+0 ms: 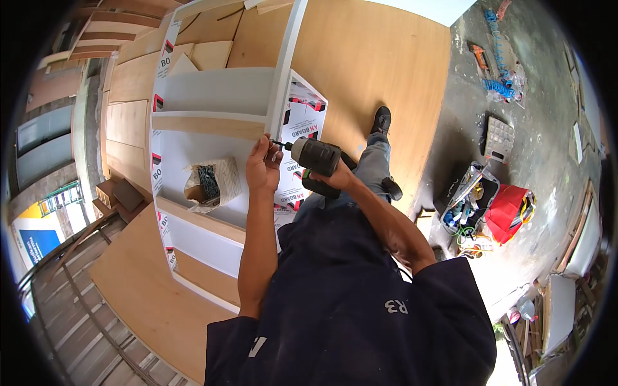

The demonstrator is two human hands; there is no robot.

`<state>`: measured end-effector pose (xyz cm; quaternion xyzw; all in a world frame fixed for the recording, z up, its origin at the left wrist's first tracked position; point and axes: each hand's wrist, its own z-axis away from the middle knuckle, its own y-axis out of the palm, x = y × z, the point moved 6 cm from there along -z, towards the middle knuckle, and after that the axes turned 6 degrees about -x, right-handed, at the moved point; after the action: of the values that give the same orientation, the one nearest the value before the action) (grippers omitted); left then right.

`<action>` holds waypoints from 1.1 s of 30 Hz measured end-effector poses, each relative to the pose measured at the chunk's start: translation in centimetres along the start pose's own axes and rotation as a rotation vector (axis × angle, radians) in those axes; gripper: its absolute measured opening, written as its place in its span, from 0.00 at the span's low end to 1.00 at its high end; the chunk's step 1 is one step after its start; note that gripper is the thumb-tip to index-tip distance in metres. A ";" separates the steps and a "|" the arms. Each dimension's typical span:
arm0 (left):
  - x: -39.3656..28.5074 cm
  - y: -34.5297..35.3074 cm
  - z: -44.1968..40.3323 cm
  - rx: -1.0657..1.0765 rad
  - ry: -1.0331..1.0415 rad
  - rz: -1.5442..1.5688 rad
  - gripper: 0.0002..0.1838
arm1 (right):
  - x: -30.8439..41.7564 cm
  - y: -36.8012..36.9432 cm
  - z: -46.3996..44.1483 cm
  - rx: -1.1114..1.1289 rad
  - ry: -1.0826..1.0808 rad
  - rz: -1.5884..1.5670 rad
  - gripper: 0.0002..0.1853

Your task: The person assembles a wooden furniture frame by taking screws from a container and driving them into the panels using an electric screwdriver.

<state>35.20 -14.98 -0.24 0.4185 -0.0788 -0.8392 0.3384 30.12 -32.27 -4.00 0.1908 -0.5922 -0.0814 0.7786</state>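
A dark cordless drill (315, 157) points left, its grip wrapped by my right hand (338, 179). The drill's thin dark bit (279, 143) reaches the fingertips of my left hand (262, 164). Those fingers are pinched together at the bit's tip, beside the cabinet's white edge; whatever small piece they hold is too small to tell. Left of that hand, an open box (222, 180) full of dark screws (207, 182) rests inside a compartment of the white cabinet frame (212, 149).
Wooden boards (129, 122) lie beyond the frame, and a plywood sheet (367, 51) spreads under my foot. On the concrete floor at right are a blue coiled hose (497, 58), a grey case (497, 138), a tool-filled container (467, 202) and a red bag (508, 212).
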 end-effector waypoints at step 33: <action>5.0 2.3 -3.1 -0.149 -0.024 -0.049 0.11 | -2.0 -2.7 -1.3 -0.091 0.106 -0.171 0.17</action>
<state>36.56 -19.40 -4.53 0.3836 -0.0098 -0.8557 0.3472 31.10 -33.78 -7.11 0.2090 -0.5276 -0.1640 0.8069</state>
